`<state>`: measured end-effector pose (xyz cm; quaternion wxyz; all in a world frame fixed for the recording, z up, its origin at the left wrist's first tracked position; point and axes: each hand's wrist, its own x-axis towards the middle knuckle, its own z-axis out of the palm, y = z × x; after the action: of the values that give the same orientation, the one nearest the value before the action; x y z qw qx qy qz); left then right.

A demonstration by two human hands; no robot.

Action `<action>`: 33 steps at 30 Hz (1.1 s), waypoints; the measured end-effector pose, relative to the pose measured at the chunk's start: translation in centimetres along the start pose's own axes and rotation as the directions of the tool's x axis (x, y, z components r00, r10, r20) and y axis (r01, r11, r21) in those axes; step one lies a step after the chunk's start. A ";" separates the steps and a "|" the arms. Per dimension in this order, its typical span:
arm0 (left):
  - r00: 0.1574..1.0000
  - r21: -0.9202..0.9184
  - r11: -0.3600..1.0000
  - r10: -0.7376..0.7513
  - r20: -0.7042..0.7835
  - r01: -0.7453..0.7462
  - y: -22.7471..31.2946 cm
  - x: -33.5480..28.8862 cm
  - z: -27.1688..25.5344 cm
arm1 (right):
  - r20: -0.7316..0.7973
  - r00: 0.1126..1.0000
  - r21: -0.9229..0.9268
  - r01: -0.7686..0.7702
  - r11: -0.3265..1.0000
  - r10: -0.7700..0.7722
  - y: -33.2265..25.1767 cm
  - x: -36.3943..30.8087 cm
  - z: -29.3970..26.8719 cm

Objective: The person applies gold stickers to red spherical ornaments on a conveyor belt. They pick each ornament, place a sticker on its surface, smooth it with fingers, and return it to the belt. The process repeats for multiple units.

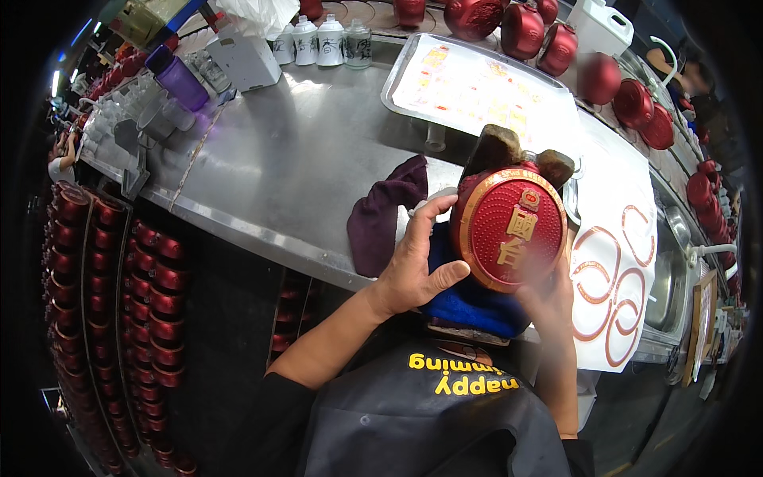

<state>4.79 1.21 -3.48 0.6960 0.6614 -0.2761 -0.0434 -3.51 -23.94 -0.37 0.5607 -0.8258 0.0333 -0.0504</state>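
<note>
A round red bottle with a dotted face, gold raised characters and a copper-gold band round its rim stands tilted in front of me. Its base rests against a blue cloth on a low stand, and two worn brown pads rise behind its neck. My left hand is at the bottle's left side, thumb and index finger spread wide, fingertips at the rim. Motion smears my right hand at the lower right edge of the face, so its fingers are unclear. A dark purple cloth lies left of the bottle.
A metal tray holding a sheet of gold stickers lies beyond the bottle. Copper-coloured ring strips lie on white paper at right. Red bottles line a conveyor behind. White bottles and a purple jug stand far left; stacked red bottles fill the lower left.
</note>
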 end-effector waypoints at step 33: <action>0.999 0.033 0.999 -0.034 0.012 0.033 0.2 -0.5 1.2 | -0.010 1.000 0.015 0.000 1.000 0.000 0.1 0.0 0.2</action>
<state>3.75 0.37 -3.54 0.6827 0.6768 -0.2699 -0.0545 -3.54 -23.81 -0.56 0.5669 -0.8212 0.0359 -0.0549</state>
